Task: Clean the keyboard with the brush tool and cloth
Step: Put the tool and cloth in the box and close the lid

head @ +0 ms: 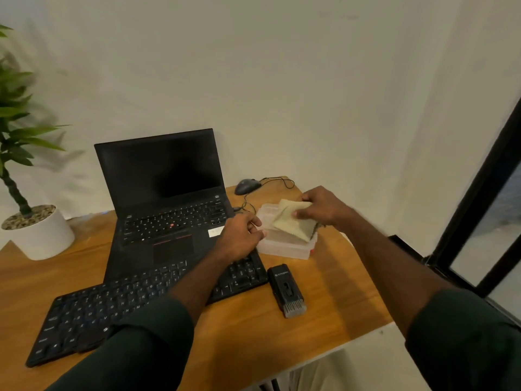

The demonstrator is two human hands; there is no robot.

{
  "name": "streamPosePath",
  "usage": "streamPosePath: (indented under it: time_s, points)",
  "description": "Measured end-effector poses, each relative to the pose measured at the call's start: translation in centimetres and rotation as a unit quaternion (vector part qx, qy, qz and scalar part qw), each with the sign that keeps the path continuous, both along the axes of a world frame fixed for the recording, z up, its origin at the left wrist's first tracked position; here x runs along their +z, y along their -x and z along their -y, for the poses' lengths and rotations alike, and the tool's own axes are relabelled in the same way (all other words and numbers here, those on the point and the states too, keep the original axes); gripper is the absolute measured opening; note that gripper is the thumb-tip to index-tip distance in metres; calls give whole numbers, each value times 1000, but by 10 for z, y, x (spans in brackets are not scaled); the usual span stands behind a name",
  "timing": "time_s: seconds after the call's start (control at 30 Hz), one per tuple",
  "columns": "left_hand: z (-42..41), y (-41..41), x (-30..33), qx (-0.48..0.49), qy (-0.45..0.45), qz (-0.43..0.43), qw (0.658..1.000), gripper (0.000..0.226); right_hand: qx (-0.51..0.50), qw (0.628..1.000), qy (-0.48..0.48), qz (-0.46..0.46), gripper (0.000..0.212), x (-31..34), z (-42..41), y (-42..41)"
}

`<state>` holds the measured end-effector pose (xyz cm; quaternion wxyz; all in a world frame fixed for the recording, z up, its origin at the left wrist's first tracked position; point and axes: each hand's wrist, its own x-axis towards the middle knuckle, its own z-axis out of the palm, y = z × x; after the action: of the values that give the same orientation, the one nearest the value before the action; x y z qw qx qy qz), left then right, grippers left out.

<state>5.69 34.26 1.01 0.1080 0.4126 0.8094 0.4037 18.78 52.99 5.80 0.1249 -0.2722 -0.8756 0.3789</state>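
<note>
Head view: the right hand (320, 206) pinches the pale cloth (293, 220), fingers and thumb clamped on its upper edge, above the clear plastic box (284, 244); the left hand (242, 238) hovers at the box's left edge, fingers loosely curled, whether it grips anything I cannot tell. The black keyboard (118, 309) lies slantwise on the wooden table (324, 320) before the open laptop (166, 193); the brush tool (286, 289) lies just right of it, bristles toward the camera.

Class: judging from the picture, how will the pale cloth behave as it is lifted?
The cloth probably stays floppy: it sags and folds below the right hand pinching it. It looks thin, so likely light. It seems unlikely to slip from a pinch.
</note>
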Motion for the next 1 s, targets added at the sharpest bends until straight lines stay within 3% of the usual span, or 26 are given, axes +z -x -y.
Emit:
streamPosePath:
  time_s: [0.13, 0.23, 0.27, 0.4, 0.6, 0.77, 1.0]
  points:
    - [-8, 8, -3, -9, 7, -20, 1000, 9, 43, 997, -1, 62, 26, -9, -9, 35]
    - [-8, 9, -5, -26, 12, -30, 999, 16, 61, 972, -147, 172, 44, -22, -6, 50]
    - [-7, 10, -4, -41, 14, -38, 998, 20, 43, 965, -194, 171, 44, -25, -4, 51]
    - [2, 3, -3, -181, 63, -95, 977, 31, 0, 972, -217, 90, 30, -29, 1, 46]
    - [2, -30, -7, -340, 206, -201, 895, 48, -13, 982, -187, 21, 12, -42, 26, 17]
    - [1, -36, -7, -366, 287, -193, 864, 61, -37, 978, -200, -42, 14, -58, 57, -10]
    - [5, -54, -3, -352, 331, -291, 826, 59, -51, 978, -195, -57, 3, -69, 62, -31]
